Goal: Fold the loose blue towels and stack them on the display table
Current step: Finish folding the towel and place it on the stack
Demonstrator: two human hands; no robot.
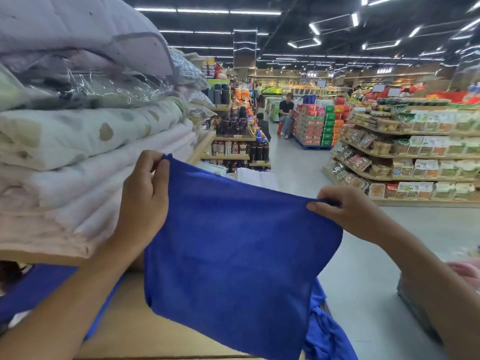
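A blue towel [233, 255] hangs spread out in the air in front of me, above the tan display table [135, 331]. My left hand [144, 196] pinches its upper left corner and my right hand [345, 211] pinches its upper right corner. The towel's lower edge drops over the table's surface. More loose blue towels [324, 333] lie crumpled at the table's right edge, partly hidden behind the held towel. Another blue cloth [39, 289] lies flat at the left under my forearm.
Stacked quilts and bedding [78, 152] tower on a shelf close at my left. An aisle of grey floor [363, 255] runs ahead, with food shelves [405, 157] at right. A seated person [285, 115] is far down the aisle. Pink cloth [465, 271] shows at the right edge.
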